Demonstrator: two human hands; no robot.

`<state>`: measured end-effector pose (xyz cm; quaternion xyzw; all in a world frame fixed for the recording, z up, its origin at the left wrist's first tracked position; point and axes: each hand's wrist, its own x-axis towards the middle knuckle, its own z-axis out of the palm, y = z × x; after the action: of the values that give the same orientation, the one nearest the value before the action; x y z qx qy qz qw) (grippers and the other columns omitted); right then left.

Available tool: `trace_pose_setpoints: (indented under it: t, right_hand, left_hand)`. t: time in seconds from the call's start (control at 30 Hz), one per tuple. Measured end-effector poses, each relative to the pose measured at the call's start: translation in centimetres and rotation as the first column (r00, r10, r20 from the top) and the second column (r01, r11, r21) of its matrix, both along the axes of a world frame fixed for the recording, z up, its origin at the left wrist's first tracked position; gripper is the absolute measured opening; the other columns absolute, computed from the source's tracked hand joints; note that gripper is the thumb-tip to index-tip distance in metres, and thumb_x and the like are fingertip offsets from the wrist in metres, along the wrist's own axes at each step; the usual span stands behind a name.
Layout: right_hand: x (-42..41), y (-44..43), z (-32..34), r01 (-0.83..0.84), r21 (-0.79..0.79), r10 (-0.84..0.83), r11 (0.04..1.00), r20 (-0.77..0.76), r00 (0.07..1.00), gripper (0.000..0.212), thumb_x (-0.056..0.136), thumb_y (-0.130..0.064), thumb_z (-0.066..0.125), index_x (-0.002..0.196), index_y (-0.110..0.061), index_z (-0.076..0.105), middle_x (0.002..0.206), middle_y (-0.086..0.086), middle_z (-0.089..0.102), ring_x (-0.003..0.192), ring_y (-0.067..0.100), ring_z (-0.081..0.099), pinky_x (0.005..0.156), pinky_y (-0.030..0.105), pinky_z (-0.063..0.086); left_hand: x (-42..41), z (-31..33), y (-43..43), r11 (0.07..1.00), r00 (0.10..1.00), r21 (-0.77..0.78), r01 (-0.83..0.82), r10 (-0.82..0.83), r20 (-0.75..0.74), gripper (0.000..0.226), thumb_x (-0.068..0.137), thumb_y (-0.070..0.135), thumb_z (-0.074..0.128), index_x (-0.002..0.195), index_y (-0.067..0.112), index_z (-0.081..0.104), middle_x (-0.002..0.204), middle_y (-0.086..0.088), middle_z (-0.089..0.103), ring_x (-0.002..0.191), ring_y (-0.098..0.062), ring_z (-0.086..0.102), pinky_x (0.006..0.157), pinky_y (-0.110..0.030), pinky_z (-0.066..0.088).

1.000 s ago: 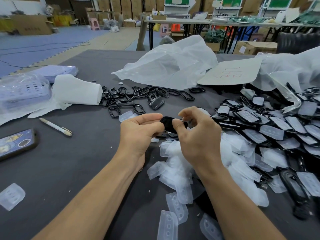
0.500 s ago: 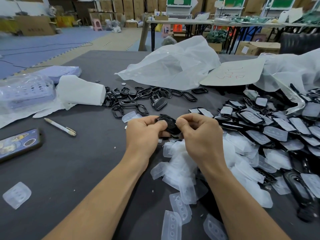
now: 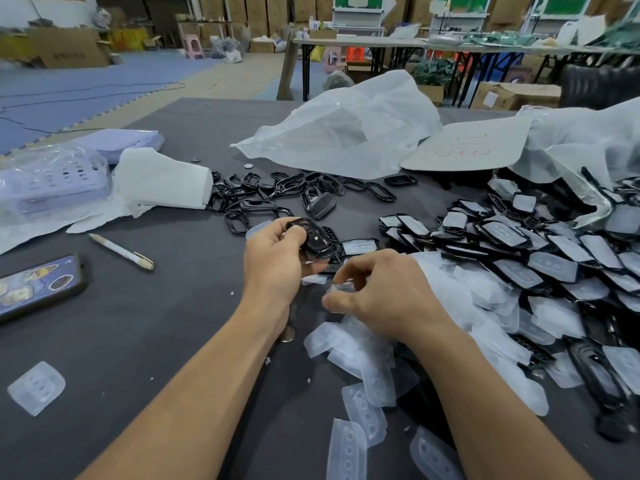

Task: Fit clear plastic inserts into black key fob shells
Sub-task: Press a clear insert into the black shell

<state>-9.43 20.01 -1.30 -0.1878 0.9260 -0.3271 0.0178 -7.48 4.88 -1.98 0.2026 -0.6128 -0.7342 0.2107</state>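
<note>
Showing, nearest the viewer, loose clear plastic inserts (image 3: 363, 407) overlapping on the dark table (image 3: 138, 341) between two bare forearms, plus one stray insert (image 3: 36, 388) lying well apart at the near left. Half hiding a coin (image 3: 288, 336) under the left wrist. Holding the right hand (image 3: 384, 292) palm down over the heap of inserts (image 3: 360, 344), fingers loosely curling, thumb and forefinger close to a clear piece; blurring too much there to tell whether pinching it or grasping nothing. Gripping a black key fob shell (image 3: 313, 239) in the left hand (image 3: 277, 258) just beyond, thumb pressing on the shell's face and fingers curling behind it, holding it tilted and clear of the table, apart from the right hand. Showing at the left a phone (image 3: 38, 285) in a patterned case and, beside it, a white pen (image 3: 121, 251). Showing across the right side rows of fitted shells (image 3: 550, 268), each carrying a clear insert, overlapping like scales. Showing farther back, mid-table, a scatter of empty black frames (image 3: 249, 199) touching a white paper roll (image 3: 162, 180) lying on its side, and left of that a lavender tray (image 3: 52, 181) wrapped in clear film. Showing behind these a crumpled translucent bag (image 3: 346, 136), a pale card (image 3: 467, 147) bearing red writing, and a second bag (image 3: 588, 143) draping over the far right of the table. Closing off the far background with blue floor mats (image 3: 86, 81), folding tables (image 3: 363, 41) and stacked cardboard boxes (image 3: 69, 51).
</note>
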Motion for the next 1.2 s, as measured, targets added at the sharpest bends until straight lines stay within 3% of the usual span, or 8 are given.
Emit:
trace_pose_setpoints:
  t: [0.1, 0.2, 0.47, 0.73, 0.87, 0.97, 1.07, 1.2]
  right_hand:
    - [0.0, 0.2, 0.3, -0.051, 0.058, 0.049, 0.997, 0.040, 0.998, 0.033, 0.056, -0.047, 0.092, 0.082, -0.034, 0.075, 0.071, -0.010, 0.064, 0.069, 0.003, 0.059, 0.058, 0.017, 0.043]
    - [0.0, -0.2, 0.0, -0.031, 0.056, 0.032, 0.998, -0.025, 0.999, 0.014, 0.069, -0.039, 0.085, 0.075, -0.031, 0.075, 0.065, -0.010, 0.064, 0.064, 0.004, 0.058, 0.059, 0.019, 0.039]
    - [0.0, 0.6, 0.3, 0.054, -0.399, -0.027, 0.915, 0.073, 0.997, 0.011, 0.080, -0.024, 0.079, 0.075, -0.034, 0.082, 0.066, -0.012, 0.074, 0.064, 0.003, 0.066, 0.061, 0.021, 0.052]
    - [0.4, 0.5, 0.5, 0.048, -0.396, -0.037, 0.917, 0.037, 0.999, 0.021, 0.062, -0.025, 0.096, 0.068, -0.027, 0.076, 0.053, -0.003, 0.064, 0.045, 0.004, 0.048, 0.047, 0.020, 0.042]
    - [0.2, 0.5, 0.6, 0.076, -0.478, -0.066, 0.875, 0.037, 0.997, 0.014, 0.070, -0.027, 0.090, 0.065, -0.028, 0.077, 0.056, -0.014, 0.063, 0.050, 0.002, 0.048, 0.052, 0.015, 0.036]
    - [-0.2, 0.8, 0.9, 0.129, -0.599, -0.087, 0.790, 0.098, 0.991, 0.009, 0.076, -0.029, 0.087, 0.070, -0.032, 0.081, 0.069, -0.008, 0.072, 0.064, 0.008, 0.061, 0.063, 0.025, 0.047]
    - [-0.2, 0.8, 1.2, 0.148, -0.669, -0.051, 0.728, 0.162, 0.986, 0.010, 0.082, -0.022, 0.081, 0.073, -0.027, 0.083, 0.061, -0.006, 0.071, 0.055, 0.004, 0.058, 0.058, 0.017, 0.045]
    - [0.0, 0.7, 1.0, 0.175, -0.688, -0.041, 0.704, 0.207, 0.978, 0.012, 0.077, -0.016, 0.077, 0.079, -0.026, 0.082, 0.062, -0.001, 0.072, 0.052, 0.008, 0.058, 0.056, 0.023, 0.046]
  left_hand:
    - [0.0, 0.2, -0.1, 1.000, 1.000, 0.009, -0.023, 0.023, -0.018, 0.034, 0.101, 0.002, 0.053, 0.080, 0.016, 0.076, 0.069, -0.003, 0.074, 0.060, -0.019, 0.072, 0.053, -0.029, 0.060]
    - [0.0, 0.3, -0.1, 0.999, 1.000, 0.027, -0.022, 0.023, -0.020, 0.031, 0.101, 0.001, 0.052, 0.085, 0.014, 0.076, 0.067, -0.003, 0.074, 0.056, -0.020, 0.072, 0.052, -0.029, 0.059]
    - [0.5, 0.3, 0.6, 0.997, 0.998, 0.029, 0.068, -0.068, -0.001, 0.026, 0.101, 0.000, 0.052, 0.091, 0.008, 0.074, 0.069, -0.006, 0.076, 0.060, -0.023, 0.075, 0.053, -0.031, 0.060]
    - [0.7, 1.0, 0.4, 0.982, 0.998, 0.175, 0.066, -0.065, -0.014, 0.025, 0.102, -0.001, 0.051, 0.089, 0.006, 0.072, 0.064, -0.008, 0.073, 0.053, -0.024, 0.071, 0.051, -0.029, 0.059]
    - [0.6, 1.2, 0.4, 0.973, 0.997, 0.219, 0.074, -0.070, -0.025, 0.023, 0.102, -0.001, 0.051, 0.092, 0.006, 0.071, 0.063, -0.008, 0.072, 0.050, -0.022, 0.070, 0.052, -0.030, 0.061]
    - [0.6, 1.2, 0.4, 0.972, 0.996, 0.220, 0.087, -0.083, -0.028, 0.024, 0.103, -0.001, 0.051, 0.092, 0.006, 0.071, 0.064, -0.008, 0.073, 0.051, -0.022, 0.070, 0.051, -0.029, 0.059]
    - [0.7, 1.2, 0.4, 0.974, 0.996, 0.209, 0.088, -0.085, -0.023, 0.024, 0.102, -0.001, 0.052, 0.092, 0.006, 0.072, 0.066, -0.008, 0.074, 0.052, -0.022, 0.071, 0.051, -0.028, 0.059]
    - [0.8, 1.0, 0.6, 0.986, 0.995, 0.139, 0.096, -0.098, 0.006, 0.026, 0.102, 0.001, 0.053, 0.090, 0.009, 0.074, 0.068, -0.006, 0.076, 0.055, -0.021, 0.072, 0.051, -0.028, 0.059]
